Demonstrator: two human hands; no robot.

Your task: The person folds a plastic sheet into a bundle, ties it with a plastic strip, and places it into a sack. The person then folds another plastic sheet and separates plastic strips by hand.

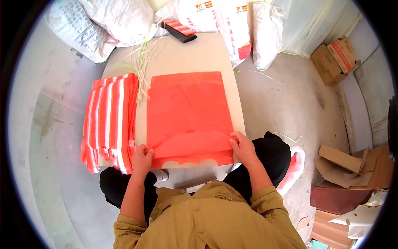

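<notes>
Sheeting of a bright orange-red, thin and plain, lay spread over the tan counter, which showed around it. Its outline was close to a rectangle, with a nearly straight far edge; the far part lay mostly flat with a few faint creases, while the near part was ruffled, an arched wrinkle running across it from side to side. Along its near edge, rounded notches broke the line, and pale tan showed in them. At the sheeting's near left corner, the left hand pinched the margin between thumb and fingers; on its right side, near the same end, the right hand did likewise, both grips narrow. To the left of the sheeting lay a thick stack of red-and-white striped pieces, layered and uneven at the near end. Beyond the sheeting's far left corner, pale strands were strewn, and farther past its far edge stood white sacks.
</notes>
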